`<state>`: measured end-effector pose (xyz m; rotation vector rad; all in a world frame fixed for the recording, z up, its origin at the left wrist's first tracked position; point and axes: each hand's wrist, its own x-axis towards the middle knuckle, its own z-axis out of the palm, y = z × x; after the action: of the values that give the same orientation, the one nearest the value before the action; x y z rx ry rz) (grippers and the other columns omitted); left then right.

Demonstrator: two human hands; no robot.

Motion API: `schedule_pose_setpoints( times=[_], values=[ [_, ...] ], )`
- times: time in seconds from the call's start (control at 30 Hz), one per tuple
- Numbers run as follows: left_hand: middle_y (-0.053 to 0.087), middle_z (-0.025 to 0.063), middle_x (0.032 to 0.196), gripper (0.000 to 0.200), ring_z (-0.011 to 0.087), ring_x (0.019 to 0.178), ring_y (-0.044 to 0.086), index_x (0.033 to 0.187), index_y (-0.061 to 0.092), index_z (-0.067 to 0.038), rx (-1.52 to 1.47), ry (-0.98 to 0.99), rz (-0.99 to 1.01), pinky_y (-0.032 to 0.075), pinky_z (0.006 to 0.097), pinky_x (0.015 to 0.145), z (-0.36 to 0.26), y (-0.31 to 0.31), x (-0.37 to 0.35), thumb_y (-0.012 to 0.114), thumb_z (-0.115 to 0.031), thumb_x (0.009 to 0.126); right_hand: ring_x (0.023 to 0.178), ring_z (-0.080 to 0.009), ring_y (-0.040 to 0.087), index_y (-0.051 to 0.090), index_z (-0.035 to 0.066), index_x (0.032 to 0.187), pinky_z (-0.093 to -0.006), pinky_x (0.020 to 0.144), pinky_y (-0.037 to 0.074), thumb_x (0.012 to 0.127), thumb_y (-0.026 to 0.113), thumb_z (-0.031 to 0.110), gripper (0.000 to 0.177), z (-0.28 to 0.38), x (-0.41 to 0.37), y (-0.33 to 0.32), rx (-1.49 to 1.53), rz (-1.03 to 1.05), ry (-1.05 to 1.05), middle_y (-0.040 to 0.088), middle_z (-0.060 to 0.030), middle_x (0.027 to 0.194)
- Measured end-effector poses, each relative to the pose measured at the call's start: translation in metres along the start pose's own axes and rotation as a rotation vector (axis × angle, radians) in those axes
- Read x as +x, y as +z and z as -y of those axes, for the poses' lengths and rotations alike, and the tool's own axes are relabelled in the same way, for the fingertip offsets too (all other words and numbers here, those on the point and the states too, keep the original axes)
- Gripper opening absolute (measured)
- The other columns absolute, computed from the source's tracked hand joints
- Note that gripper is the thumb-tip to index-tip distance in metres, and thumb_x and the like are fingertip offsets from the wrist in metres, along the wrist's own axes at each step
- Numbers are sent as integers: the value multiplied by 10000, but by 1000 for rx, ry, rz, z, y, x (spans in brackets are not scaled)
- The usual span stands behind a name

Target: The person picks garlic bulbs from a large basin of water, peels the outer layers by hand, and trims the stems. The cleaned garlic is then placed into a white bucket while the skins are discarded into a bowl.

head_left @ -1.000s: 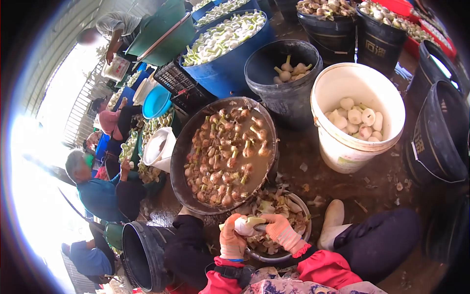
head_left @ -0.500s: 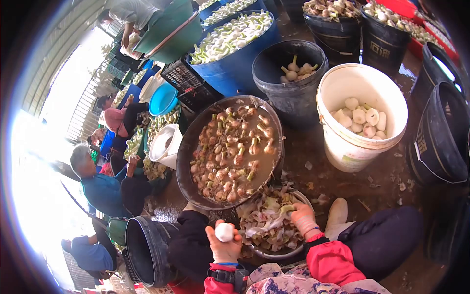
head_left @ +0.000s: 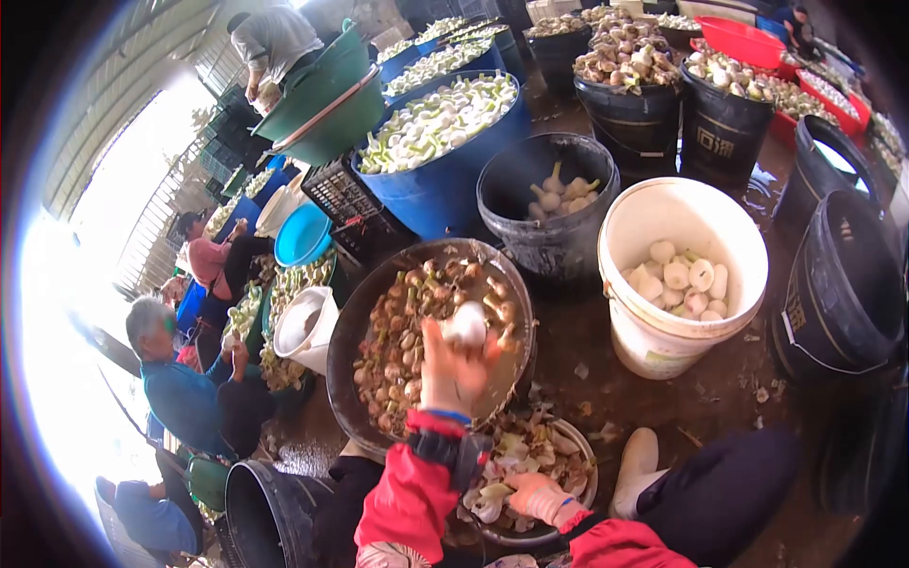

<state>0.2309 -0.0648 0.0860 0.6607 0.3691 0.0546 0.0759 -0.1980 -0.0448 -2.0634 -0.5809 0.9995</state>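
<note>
My left hand (head_left: 453, 371) is raised over a wide dark basin (head_left: 338, 381), its fingers around a white peeled garlic bulb (head_left: 467, 325). In the basin, unpeeled garlic bulbs (head_left: 402, 327) with short stems lie in murky water. Lower down, my right hand (head_left: 538, 497) rests at a bowl (head_left: 591, 466) heaped with garlic skins (head_left: 519, 450). Its fingers are curled in; what they hold, if anything, is hidden. Beyond the bowl stands a white bucket (head_left: 636, 327) with several peeled bulbs (head_left: 677, 279) in its bottom.
A black bucket (head_left: 554, 237) with some stemmed bulbs stands behind the basin. Large blue tubs (head_left: 445, 194) of trimmed garlic are farther back. Black buckets (head_left: 833, 284) line the right side. Several people sit on the left, one in a blue top (head_left: 185, 402). Another black bucket (head_left: 270, 511) lies tipped nearby.
My left hand has moved up and forward with the garlic bulb, from beside the bowl to over the basin. My right hand has shifted lower and left over the skins. The view has tilted up.
</note>
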Motion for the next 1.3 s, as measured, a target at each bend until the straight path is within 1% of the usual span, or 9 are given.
schedule_pose_setpoints(
  times=[0.03,0.2,0.27,0.4,0.53,0.6,0.77,0.93,1.3],
  values=[
    [583,136,1082,751,281,919,578,1199,490,-17,109,55,199,510,401,817,-10,38,3,531,-658,809,1017,-360,588,609,108,1155,-402,870,464,769,525,245,418,2,1,-6,56,59,42,639,-178,1063],
    [527,162,1213,626,301,1047,566,1224,488,-36,881,-184,-160,500,403,856,-9,-19,99,584,-527,848,1105,-348,540,571,98,1219,-383,927,432,793,549,255,454,-1,9,-16,177,25,56,577,-175,1197],
    [522,160,1238,563,335,1082,551,1237,517,-106,2133,265,360,478,403,894,7,-162,161,645,-422,788,1133,-347,512,561,105,1236,-380,949,413,798,550,231,456,-12,16,-12,317,-91,-15,545,-171,1235],
    [611,185,1148,594,348,1099,562,1261,543,-202,2289,-256,209,432,410,955,27,-143,120,646,-371,701,1139,-308,520,574,123,1225,-362,964,406,800,546,230,440,-4,19,-38,547,39,152,578,-140,1218],
    [638,206,1048,536,360,993,611,1225,553,-93,2238,-365,308,476,402,881,31,-137,111,601,-297,731,878,-258,635,595,102,1188,-324,775,482,817,553,175,380,-8,24,-34,672,-92,223,657,-117,1057],
    [656,196,870,471,272,847,653,1112,555,-14,1985,-410,-58,514,346,766,25,-123,102,657,-257,720,791,-208,640,599,95,1181,-290,693,477,816,548,111,368,-20,33,-12,772,-207,168,671,-96,1009],
    [586,32,871,344,141,674,588,1161,464,-84,676,-149,-199,503,297,547,13,-97,8,603,-161,856,816,-139,603,597,56,1183,-244,712,457,790,615,49,394,-4,23,-19,936,-387,56,664,-68,1025],
    [614,50,1084,580,215,945,598,1352,371,-148,338,-192,-191,505,359,664,50,-98,-91,622,-362,874,967,-124,593,579,15,1212,-247,844,465,820,620,18,394,28,-1,-40,1086,-667,-71,632,-79,1119],
    [519,79,1165,656,161,1037,530,1279,403,-35,1210,262,-10,451,303,917,61,-101,-155,747,13,722,1016,-115,561,442,-19,1342,-191,877,415,806,464,-139,550,20,-14,-45,1467,-517,-172,596,-71,1167]
  ],
)
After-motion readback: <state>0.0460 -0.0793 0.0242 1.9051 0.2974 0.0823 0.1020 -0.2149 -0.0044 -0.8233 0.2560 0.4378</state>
